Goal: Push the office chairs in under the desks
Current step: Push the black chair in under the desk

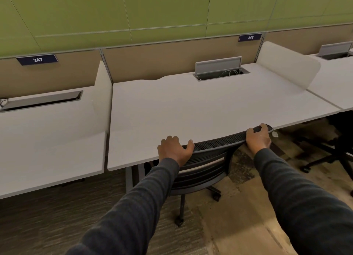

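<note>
Both hands (left hand (174, 149), right hand (257, 137)) grip the chair (206, 159) backrest at the desk (191, 105).

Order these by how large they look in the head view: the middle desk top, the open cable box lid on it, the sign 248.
1. middle desk top
2. cable box lid
3. sign 248

The sign lies farther from the camera, so its true size is unsure.

Pale grey counter (191, 105); black mesh chair back (219, 141); dark grey sleeves (298, 193); green wall panels (133, 10) at twelve o'clock above tan partitions (152, 63); navy number plates (37, 59) with white digits; mottled brown-beige carpet (238, 226).
</note>
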Motion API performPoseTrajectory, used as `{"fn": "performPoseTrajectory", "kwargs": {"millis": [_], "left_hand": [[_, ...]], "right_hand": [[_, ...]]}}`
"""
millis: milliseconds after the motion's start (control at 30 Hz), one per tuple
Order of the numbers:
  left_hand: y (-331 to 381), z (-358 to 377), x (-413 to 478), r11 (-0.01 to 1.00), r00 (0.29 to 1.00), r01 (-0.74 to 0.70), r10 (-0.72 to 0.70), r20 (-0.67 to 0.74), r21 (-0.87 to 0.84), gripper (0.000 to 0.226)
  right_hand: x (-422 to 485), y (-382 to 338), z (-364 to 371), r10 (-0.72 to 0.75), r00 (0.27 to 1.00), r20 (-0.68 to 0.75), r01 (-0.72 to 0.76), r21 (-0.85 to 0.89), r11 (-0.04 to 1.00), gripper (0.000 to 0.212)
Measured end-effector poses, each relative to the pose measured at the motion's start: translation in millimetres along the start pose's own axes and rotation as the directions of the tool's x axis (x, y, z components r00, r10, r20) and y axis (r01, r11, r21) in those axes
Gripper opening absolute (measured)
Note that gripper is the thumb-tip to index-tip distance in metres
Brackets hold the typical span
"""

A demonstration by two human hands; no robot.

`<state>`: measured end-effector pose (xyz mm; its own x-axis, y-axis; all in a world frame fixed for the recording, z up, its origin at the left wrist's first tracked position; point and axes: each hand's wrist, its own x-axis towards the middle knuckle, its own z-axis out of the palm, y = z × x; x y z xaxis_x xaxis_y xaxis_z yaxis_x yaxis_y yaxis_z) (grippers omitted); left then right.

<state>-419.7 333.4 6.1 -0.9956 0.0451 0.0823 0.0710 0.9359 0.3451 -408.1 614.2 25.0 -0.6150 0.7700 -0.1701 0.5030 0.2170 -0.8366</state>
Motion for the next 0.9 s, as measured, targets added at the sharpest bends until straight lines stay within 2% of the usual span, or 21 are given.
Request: {"fn": "performPoseTrajectory", "kwargs": {"millis": [133, 233, 367, 433, 533, 667, 900], "left_hand": [[-1, 0, -1, 1.000, 1.000, 0.004, -0.004, 0.005, 0.001, 0.067], [-7, -1, -3, 1.000, 1.000, 0.015, -0.015, 0.003, -0.002, 0.067], [-17, -5, -5, 1.000, 1.000, 0.011, -0.011, 0.020, -0.019, 0.065], [-22, -9, -5, 1.000, 0.998, -0.005, 0.006, 0.056, -0.022, 0.065], [-36, -18, -11, 0.998, 0.993, -0.058, 0.061, 0.099, -0.033, 0.064], [-71, -32, -32, 0.991, 0.990, -0.124, 0.126, 0.055, -0.040, 0.061], [-203, -83, -93, 0.999, 0.998, -0.053, 0.053, 0.042, 0.001, 0.065]], "right_hand": [[2, 3, -6, -0.049, 0.998, 0.048, 0.053, -0.090, 0.994, 0.063], [-4, 5, -5, -0.099, 0.991, 0.094, 0.118, -0.227, 0.967, 0.067], [-26, -1, 4, -0.137, 0.991, 0.007, 0.118, -0.551, 0.826, 0.073], [-38, -5, 11, -0.214, 0.977, -0.006, 0.163, -0.628, 0.761, 0.074], [-61, -7, 25, -0.309, 0.948, 0.079, 0.282, -0.659, 0.697, 0.074], [-106, -6, 49, -0.382, 0.905, 0.189, 0.411, -0.622, 0.666, 0.071], [-240, -9, 117, -0.483, 0.825, 0.292, 0.555, -0.579, 0.598, 0.071]]}}
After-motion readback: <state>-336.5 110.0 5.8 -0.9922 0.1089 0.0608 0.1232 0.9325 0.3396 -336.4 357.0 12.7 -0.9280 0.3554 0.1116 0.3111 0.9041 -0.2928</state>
